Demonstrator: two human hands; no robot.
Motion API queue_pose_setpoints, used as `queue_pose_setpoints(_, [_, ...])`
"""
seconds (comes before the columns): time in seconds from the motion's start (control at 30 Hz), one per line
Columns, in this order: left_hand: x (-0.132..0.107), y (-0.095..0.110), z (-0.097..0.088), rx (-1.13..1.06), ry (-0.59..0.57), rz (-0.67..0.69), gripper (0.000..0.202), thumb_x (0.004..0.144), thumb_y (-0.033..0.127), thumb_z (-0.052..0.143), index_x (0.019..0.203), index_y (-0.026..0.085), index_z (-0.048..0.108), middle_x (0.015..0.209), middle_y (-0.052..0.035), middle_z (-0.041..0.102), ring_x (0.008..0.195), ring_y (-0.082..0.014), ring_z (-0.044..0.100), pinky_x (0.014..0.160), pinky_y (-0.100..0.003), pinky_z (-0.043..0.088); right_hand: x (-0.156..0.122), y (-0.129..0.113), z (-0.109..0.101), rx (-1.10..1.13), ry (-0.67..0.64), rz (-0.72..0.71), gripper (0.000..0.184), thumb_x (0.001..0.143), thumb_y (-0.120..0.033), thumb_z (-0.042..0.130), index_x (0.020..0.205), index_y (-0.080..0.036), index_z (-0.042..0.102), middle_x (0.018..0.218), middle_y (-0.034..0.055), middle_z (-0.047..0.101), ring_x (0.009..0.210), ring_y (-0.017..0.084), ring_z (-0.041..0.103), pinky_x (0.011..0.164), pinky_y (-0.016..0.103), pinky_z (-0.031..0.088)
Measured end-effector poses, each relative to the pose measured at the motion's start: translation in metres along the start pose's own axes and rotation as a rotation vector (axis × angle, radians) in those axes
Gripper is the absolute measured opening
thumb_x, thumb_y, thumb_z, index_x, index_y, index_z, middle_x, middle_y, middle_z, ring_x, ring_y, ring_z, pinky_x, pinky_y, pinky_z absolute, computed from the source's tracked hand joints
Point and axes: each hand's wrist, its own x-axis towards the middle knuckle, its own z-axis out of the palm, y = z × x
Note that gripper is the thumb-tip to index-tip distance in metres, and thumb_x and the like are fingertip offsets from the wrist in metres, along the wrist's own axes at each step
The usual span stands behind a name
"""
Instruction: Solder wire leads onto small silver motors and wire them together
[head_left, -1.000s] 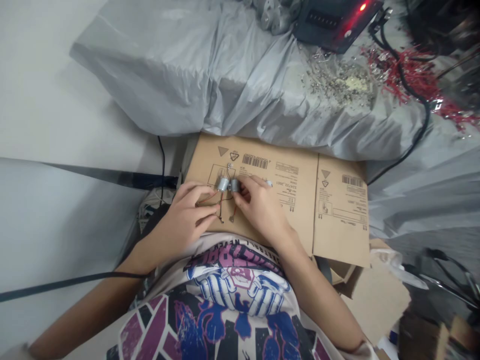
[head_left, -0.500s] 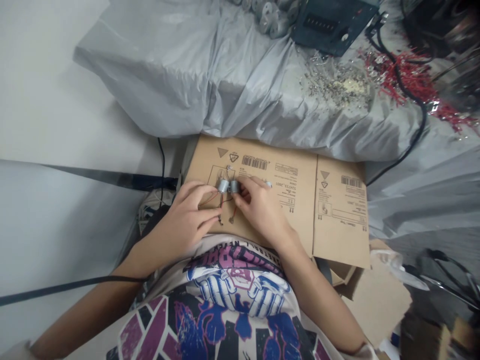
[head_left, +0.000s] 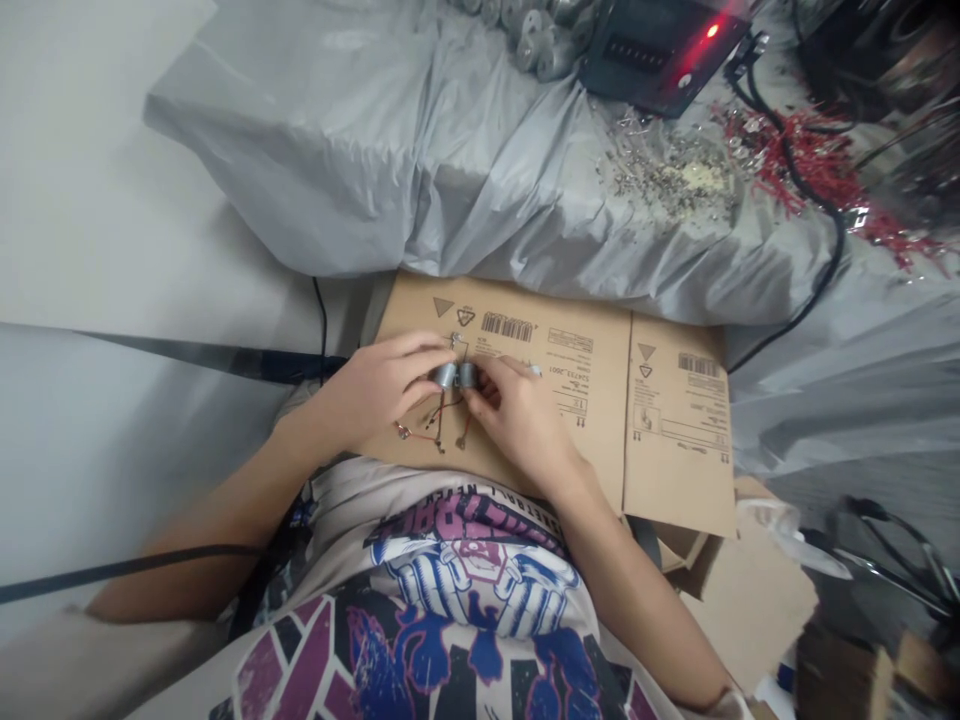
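Left hand (head_left: 379, 382): your fingers (head_left: 420, 350) curl narrowly around the left motor (head_left: 445, 376)
Right hand (head_left: 517, 425): your fingertips (head_left: 487, 385) pinch the right motor (head_left: 469, 375)
Motors: small, silver, side by side just left of frame centre, above a flattened cardboard box (head_left: 592, 440), with red wires (head_left: 442, 420) trailing down
Around you: gray plastic sheet (head_left: 375, 170) across the top, metal scraps (head_left: 671, 175) and red wire clippings (head_left: 802, 170) upper right
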Motion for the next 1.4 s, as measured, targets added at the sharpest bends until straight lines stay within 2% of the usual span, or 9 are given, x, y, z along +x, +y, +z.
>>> queue_pose_setpoints(0.17, [0.002,0.0,0.006,-0.043,0.009,-0.007,0.031,0.107,0.015,0.06,0.134,0.02,0.076,0.131,-0.0092,0.078,0.117,-0.0267,0.077,0.105,-0.04,0.065,-0.002,0.001,0.007,0.022,0.02,0.013,0.021,0.098,-0.016,0.07,0.118,-0.017,0.076,0.093,0.0067,0.076,0.082,0.022,0.068,0.08,0.034,0.051])
queue_pose_setpoints(0.37, [-0.002,0.007,0.006,-0.06,0.022,-0.031,0.029,0.106,0.017,0.061,0.13,0.019,0.076,0.129,-0.009,0.077,0.104,-0.0223,0.078,0.096,-0.034,0.066,-0.006,0.002,0.018,0.033,0.071,0.025,0.023,0.1,-0.02,0.068,0.122,-0.017,0.074,0.093,0.0073,0.077,0.079,0.022,0.07,0.077,0.033,0.053])
queue_pose_setpoints(0.57, [-0.002,0.01,0.015,0.033,0.018,-0.03,0.025,0.107,0.015,0.064,0.127,0.021,0.076,0.132,-0.0079,0.075,0.118,-0.0263,0.076,0.101,-0.036,0.063,-0.006,0.0,0.017,-0.006,0.075,-0.001,0.018,0.1,-0.019,0.066,0.115,-0.019,0.074,0.1,0.0104,0.078,0.089,0.026,0.071,0.083,0.036,0.05])
queue_pose_setpoints(0.73, [-0.003,0.014,0.024,0.138,0.051,-0.047,0.027,0.104,0.011,0.067,0.126,0.023,0.075,0.133,-0.0078,0.074,0.113,-0.0267,0.076,0.092,-0.034,0.062,-0.008,-0.001,0.016,0.004,0.067,0.013,0.019,0.098,-0.017,0.066,0.115,-0.019,0.075,0.101,0.011,0.079,0.087,0.026,0.071,0.08,0.035,0.05])
queue_pose_setpoints(0.87, [-0.002,0.016,0.026,0.199,0.069,-0.042,0.029,0.101,0.008,0.068,0.125,0.022,0.075,0.129,-0.0081,0.074,0.108,-0.0258,0.076,0.088,-0.033,0.062,-0.009,0.001,0.015,0.052,0.045,0.029,0.023,0.097,-0.016,0.07,0.119,-0.018,0.075,0.098,0.0092,0.081,0.085,0.024,0.074,0.079,0.035,0.055])
queue_pose_setpoints(1.1, [-0.002,0.017,0.033,0.262,0.103,-0.025,0.04,0.094,0.004,0.072,0.13,0.022,0.072,0.134,-0.0097,0.075,0.114,-0.0295,0.076,0.092,-0.036,0.063,-0.008,0.001,0.015,0.052,0.035,0.056,0.025,0.096,-0.014,0.073,0.12,-0.016,0.076,0.097,0.0099,0.081,0.084,0.024,0.074,0.079,0.035,0.056])
queue_pose_setpoints(1.27, [-0.002,0.017,0.035,0.268,0.109,-0.008,0.04,0.097,0.006,0.071,0.134,0.02,0.069,0.135,-0.0113,0.075,0.116,-0.0301,0.076,0.093,-0.038,0.064,-0.008,-0.001,0.013,0.009,0.041,0.061,0.02,0.094,-0.013,0.072,0.113,-0.016,0.077,0.096,0.011,0.079,0.084,0.025,0.072,0.081,0.038,0.055])
queue_pose_setpoints(1.4, [-0.002,0.016,0.034,0.254,0.097,0.011,0.04,0.098,0.004,0.07,0.135,0.02,0.069,0.135,-0.0118,0.075,0.117,-0.0309,0.076,0.096,-0.04,0.064,-0.008,0.0,0.011,0.019,0.03,0.064,0.019,0.096,-0.014,0.071,0.114,-0.016,0.077,0.096,0.0106,0.08,0.086,0.026,0.074,0.082,0.038,0.056])
